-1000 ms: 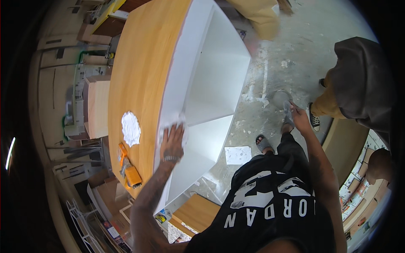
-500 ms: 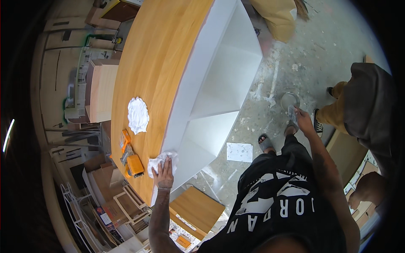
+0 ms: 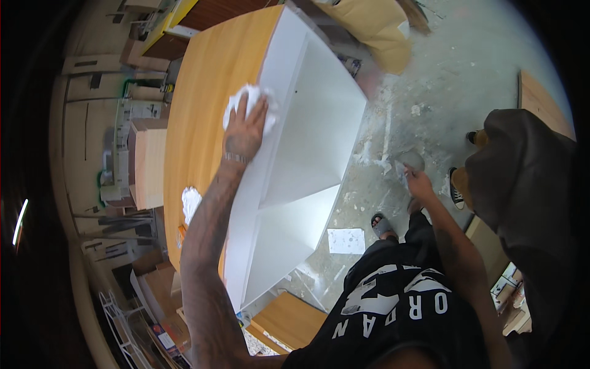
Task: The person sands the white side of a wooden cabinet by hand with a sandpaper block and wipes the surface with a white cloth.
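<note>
My left hand (image 3: 244, 132) presses a bunched white cloth (image 3: 271, 117) onto the edge where the wooden top (image 3: 209, 80) of a cabinet meets its white front frame (image 3: 286, 58). Its fingers are spread over the cloth. Low on my right side, my right hand (image 3: 419, 182) is closed around a small translucent, greyish object (image 3: 402, 174) whose kind I cannot make out. A second crumpled white cloth (image 3: 191, 203) lies on the wooden top, partly behind my left forearm. Beside it a bit of an orange tool (image 3: 181, 236) shows; the rest is hidden by my arm.
The cabinet's white inside (image 3: 319, 117) faces me, split by a divider. A white sheet (image 3: 346, 241) lies on the stained floor. A smaller wooden cabinet (image 3: 289, 320) stands close by. At right is another person in a dark apron (image 3: 519, 178). Brown paper (image 3: 372, 34) lies at the far end.
My left hand has slid the cloth away from me along the cabinet's edge, and my forearm now covers most of the orange tool. My right hand still holds its object. The view has shifted.
</note>
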{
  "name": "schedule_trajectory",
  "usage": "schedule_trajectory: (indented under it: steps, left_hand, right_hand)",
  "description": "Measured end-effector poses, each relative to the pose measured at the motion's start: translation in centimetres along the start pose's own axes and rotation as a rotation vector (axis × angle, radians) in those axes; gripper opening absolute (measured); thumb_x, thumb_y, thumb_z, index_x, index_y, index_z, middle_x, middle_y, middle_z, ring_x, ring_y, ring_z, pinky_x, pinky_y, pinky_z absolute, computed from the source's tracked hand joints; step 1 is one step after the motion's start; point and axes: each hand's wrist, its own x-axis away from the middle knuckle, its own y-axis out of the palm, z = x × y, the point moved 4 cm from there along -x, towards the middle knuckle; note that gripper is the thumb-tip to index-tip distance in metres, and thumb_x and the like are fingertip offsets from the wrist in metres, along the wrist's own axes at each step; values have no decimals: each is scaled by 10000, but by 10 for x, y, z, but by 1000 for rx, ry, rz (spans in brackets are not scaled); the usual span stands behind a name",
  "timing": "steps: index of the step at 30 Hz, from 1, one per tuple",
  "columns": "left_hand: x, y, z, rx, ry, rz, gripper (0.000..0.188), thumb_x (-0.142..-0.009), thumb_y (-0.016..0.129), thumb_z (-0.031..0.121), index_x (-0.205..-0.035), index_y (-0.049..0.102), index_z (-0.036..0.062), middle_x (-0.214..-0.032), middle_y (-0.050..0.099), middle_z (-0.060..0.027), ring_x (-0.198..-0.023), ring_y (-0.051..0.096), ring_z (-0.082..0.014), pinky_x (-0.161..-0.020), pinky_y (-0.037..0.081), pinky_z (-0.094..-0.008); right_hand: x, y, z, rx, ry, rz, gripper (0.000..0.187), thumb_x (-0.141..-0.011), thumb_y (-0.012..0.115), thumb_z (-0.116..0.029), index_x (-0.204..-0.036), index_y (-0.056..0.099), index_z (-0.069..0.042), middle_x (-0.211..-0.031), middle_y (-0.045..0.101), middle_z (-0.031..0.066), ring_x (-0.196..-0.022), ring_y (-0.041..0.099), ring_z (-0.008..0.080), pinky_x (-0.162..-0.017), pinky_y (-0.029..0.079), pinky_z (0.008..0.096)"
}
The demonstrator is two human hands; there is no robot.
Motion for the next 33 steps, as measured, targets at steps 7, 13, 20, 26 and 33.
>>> schedule_trajectory:
  steps: [7, 13, 20, 26, 33]
  left_hand:
    - [-236, 43, -47, 33, -67, -17, 508, -860, 533, 69, -1365, 553, 117, -1522, 406, 18, -1413, 315, -380, -1096, 384, -492]
    - [-287, 46, -63, 205, -54, 66, 560, -756, 539, -47, -1310, 566, 31, -1453, 478, -84, -1331, 424, -379, -1163, 315, -426]
    - [-123, 49, -18, 123, -175, 290, 443, -814, 538, 16, -1249, 619, 41, -1410, 531, -54, -1253, 499, -362, -1090, 400, -421]
    - [130, -27, 36, 146, -386, 225, 421, -861, 546, 77, -1274, 624, 92, -1448, 490, 1, -1290, 471, -320, -1057, 419, -457]
    - [430, -62, 110, 229, -699, 52, 411, -871, 578, 138, -1275, 637, 190, -1475, 468, 71, -1350, 443, -286, -1038, 460, -485]
  right_hand:
    - [23, -21, 27, 27, -23, 128, 442, -1000, 440, -372, -1334, 585, -122, -991, 672, 278, -986, 638, 452, -885, 480, 468]
    - [45, -37, 47, 20, -17, 186, 435, -1003, 438, -348, -1351, 576, -126, -1127, 653, 275, -1127, 603, 422, -983, 449, 422]
    - [83, -42, 8, -237, 51, 121, 450, -1024, 485, -271, -1363, 536, 20, -1254, 637, 182, -1149, 593, 222, -993, 427, 308]
    - [72, -3, -6, -205, -101, 8, 473, -1025, 475, -270, -1363, 518, 58, -1265, 624, 181, -1151, 583, 228, -1005, 418, 318]
    - [85, 87, -59, 2, -69, -207, 469, -1025, 466, -282, -1367, 528, 32, -1256, 623, 179, -1122, 597, 237, -967, 446, 332]
